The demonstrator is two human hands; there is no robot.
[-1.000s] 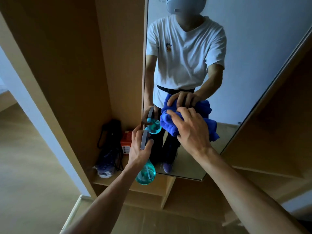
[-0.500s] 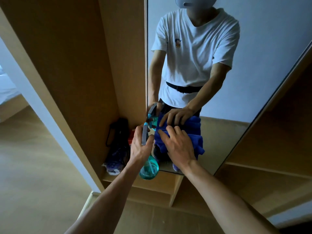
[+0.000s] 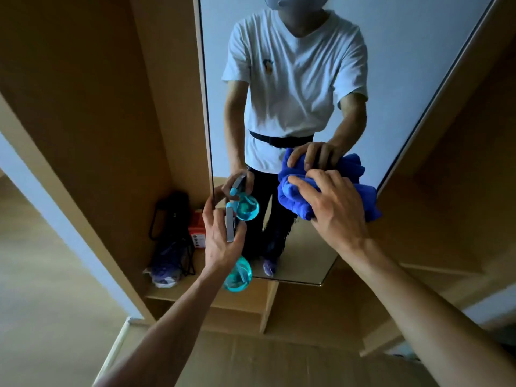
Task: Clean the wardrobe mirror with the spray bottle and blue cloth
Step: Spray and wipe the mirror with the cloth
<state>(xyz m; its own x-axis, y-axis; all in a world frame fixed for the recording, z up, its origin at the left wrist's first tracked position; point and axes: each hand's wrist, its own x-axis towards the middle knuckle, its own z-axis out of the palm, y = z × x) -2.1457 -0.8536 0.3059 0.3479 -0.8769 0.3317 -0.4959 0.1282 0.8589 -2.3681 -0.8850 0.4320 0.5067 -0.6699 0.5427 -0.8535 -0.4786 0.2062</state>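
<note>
Currently the right hand (image 3: 336, 212) grips the cloth (image 3: 294, 198) against the mirror (image 3: 413, 57), low down, while the left hand (image 3: 220, 243) holds the bottle (image 3: 238, 277) just to its left.

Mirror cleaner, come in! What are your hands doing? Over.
Left hand grips spray bottle, nozzle toward mirror. Right hand holds blue cloth against it. Bag and box beside mirror, not blocking.

Both arms outstretched; left grip (image 3: 222, 244) curled closed; right grip (image 3: 337, 210) clutching.
</note>
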